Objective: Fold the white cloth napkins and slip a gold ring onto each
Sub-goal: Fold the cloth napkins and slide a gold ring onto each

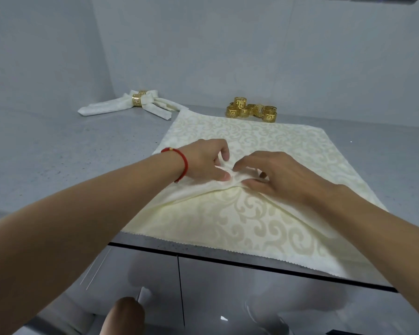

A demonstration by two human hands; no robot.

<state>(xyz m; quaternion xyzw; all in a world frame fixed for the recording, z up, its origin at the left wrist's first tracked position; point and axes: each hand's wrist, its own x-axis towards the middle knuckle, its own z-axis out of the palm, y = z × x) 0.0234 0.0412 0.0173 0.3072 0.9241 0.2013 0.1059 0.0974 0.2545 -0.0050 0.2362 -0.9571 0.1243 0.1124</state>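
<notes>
Two hands meet at the middle of the napkin. The left hand, with a red cord bracelet at the wrist, has thumb and fingers closed on a raised gather of cloth. The right hand is half open, fingertips curled onto the same gather from the opposite side, thumb pressing the cloth flat.

Beneath both hands the napkin lies spread on the grey countertop, its near edge overhanging the counter lip. Ridges run from the pinch toward both near corners.

Probable faults: an off-centre pinch would give uneven pleats; a slack grip would let the gather collapse; a pull toward the body could drag the overhanging cloth off the counter.

Cloth: cream damask, scroll pattern, serrated hem, soft and pliable. Beyond the hands, loose gold rings form a cluster, rigid, openwork key pattern. Beyond the left hand lie the finished napkins, already ringed.
</notes>
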